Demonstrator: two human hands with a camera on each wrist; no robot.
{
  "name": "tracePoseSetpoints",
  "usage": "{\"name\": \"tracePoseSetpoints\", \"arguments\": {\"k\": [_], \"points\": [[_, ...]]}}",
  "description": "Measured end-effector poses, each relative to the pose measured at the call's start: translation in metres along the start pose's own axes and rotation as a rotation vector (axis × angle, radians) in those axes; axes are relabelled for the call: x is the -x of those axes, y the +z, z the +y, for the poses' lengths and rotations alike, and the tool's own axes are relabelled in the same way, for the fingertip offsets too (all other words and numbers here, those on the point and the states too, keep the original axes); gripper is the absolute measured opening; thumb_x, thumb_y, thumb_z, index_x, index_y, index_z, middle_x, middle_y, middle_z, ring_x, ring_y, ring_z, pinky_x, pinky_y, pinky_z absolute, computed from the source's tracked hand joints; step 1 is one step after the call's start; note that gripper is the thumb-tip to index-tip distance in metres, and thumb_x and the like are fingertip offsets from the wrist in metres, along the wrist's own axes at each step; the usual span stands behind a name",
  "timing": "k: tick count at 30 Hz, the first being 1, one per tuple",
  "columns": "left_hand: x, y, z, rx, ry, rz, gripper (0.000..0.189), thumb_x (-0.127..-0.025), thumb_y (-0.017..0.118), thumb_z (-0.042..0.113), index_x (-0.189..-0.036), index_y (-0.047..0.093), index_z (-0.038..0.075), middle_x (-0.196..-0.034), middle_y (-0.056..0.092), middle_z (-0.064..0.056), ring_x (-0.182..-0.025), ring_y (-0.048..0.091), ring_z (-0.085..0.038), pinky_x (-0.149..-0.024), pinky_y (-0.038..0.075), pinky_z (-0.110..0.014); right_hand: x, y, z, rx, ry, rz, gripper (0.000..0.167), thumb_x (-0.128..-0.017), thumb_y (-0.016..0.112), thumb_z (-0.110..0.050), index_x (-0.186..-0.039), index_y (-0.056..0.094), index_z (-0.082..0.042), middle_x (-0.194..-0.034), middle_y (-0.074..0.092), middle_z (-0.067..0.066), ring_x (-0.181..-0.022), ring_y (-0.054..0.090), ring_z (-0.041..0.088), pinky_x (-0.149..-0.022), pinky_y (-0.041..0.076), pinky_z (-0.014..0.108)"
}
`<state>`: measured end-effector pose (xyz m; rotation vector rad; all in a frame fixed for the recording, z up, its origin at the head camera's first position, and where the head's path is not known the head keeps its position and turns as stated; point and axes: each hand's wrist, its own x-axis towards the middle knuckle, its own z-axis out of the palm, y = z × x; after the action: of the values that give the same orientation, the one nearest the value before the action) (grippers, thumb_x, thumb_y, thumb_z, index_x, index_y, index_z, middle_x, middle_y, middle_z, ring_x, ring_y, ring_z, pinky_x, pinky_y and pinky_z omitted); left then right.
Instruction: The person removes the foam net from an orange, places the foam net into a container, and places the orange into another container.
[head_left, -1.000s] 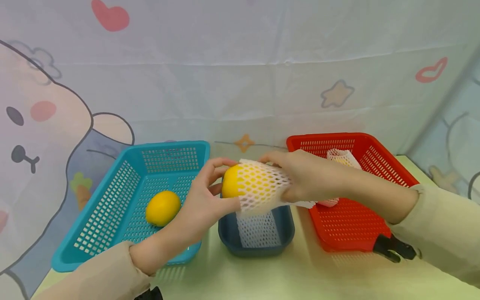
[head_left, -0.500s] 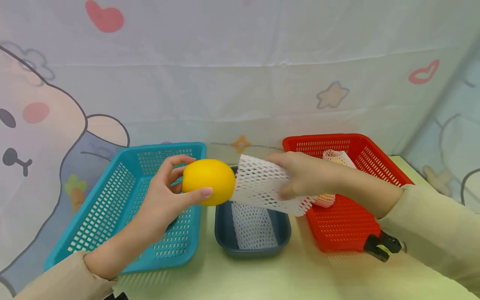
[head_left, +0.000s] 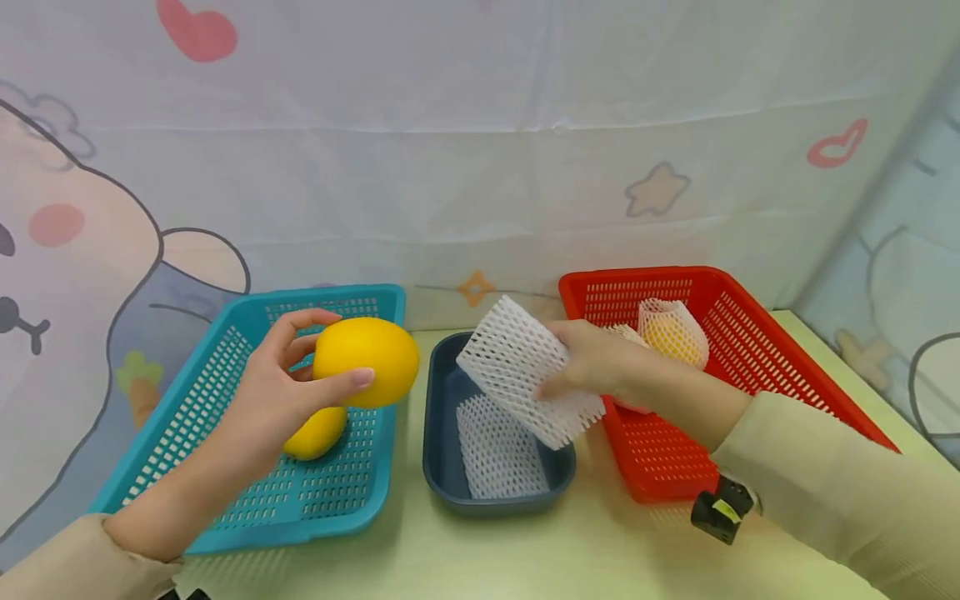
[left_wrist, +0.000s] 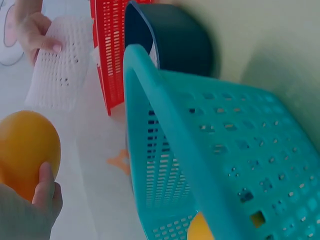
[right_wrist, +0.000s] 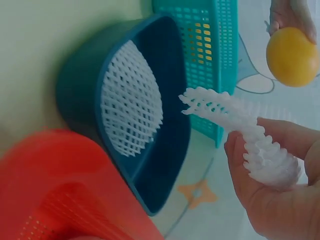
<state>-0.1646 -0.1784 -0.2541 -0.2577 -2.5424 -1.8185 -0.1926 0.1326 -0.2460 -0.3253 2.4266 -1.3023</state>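
Observation:
My left hand grips a smooth oval yellow fruit, held up over the right part of the turquoise basket. A second yellow fruit lies in that basket, partly hidden behind the held one. Between the thumb and fingers of my right hand is a white foam net sleeve, flattened and tilted, with no fruit in it. It hangs over the dark blue bin, where another foam net sleeve lies. The left wrist view also shows the held fruit, bare of any net.
On the right, a red basket holds a yellow fruit in a foam net and other netted items partly covered by my right forearm. All three containers stand on a pale green table. A printed curtain hangs behind.
The fruit has come out of the foam net sleeve. My left hand has carried it left over the turquoise basket, while my right hand keeps the sleeve, now flattened and tilted.

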Motion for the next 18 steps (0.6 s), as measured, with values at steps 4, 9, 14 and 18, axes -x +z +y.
{"name": "tracePoseSetpoints", "arguments": {"k": [4, 9, 14, 18], "points": [[-0.006, -0.011, -0.005, -0.067, -0.009, -0.054, 0.065, -0.081, 0.073, 0.031, -0.133, 0.036, 0.020, -0.136, 0.041, -0.014, -0.107, 0.054, -0.032, -0.078, 0.048, -0.037, -0.004, 0.005, 0.008, -0.064, 0.031, 0.026, 0.058, -0.076, 0.071, -0.001, -0.128, 0.046, 0.000, -0.110, 0.058, 0.018, -0.091, 0.060, 0.030, -0.072, 0.055, 0.041], [-0.016, -0.026, -0.014, -0.196, -0.013, -0.159, 0.065, -0.080, 0.074, 0.030, -0.132, 0.037, 0.016, -0.130, 0.046, -0.019, -0.099, 0.055, -0.033, -0.075, 0.049, -0.039, -0.009, 0.009, 0.016, -0.083, 0.058, 0.066, 0.057, -0.076, 0.071, 0.001, -0.127, 0.046, 0.001, -0.109, 0.058, 0.020, -0.091, 0.060, 0.031, -0.075, 0.054, 0.042], [-0.025, -0.036, -0.023, -0.306, -0.062, -0.251, 0.066, -0.076, 0.077, 0.031, -0.128, 0.041, 0.012, -0.126, 0.045, -0.023, -0.092, 0.052, -0.031, -0.067, 0.050, -0.040, -0.013, 0.016, 0.022, -0.066, 0.099, 0.093, 0.059, -0.075, 0.073, -0.001, -0.127, 0.046, -0.002, -0.108, 0.059, 0.017, -0.089, 0.061, 0.029, -0.075, 0.054, 0.041], [-0.028, -0.042, -0.029, -0.356, -0.123, -0.326, 0.066, -0.074, 0.078, 0.029, -0.125, 0.042, 0.009, -0.123, 0.046, -0.025, -0.085, 0.053, -0.029, -0.063, 0.050, -0.039, -0.017, 0.027, 0.025, -0.124, 0.123, 0.108, 0.055, -0.077, 0.072, 0.000, -0.125, 0.045, 0.000, -0.109, 0.059, 0.017, -0.090, 0.060, 0.028, -0.077, 0.053, 0.040]]}}
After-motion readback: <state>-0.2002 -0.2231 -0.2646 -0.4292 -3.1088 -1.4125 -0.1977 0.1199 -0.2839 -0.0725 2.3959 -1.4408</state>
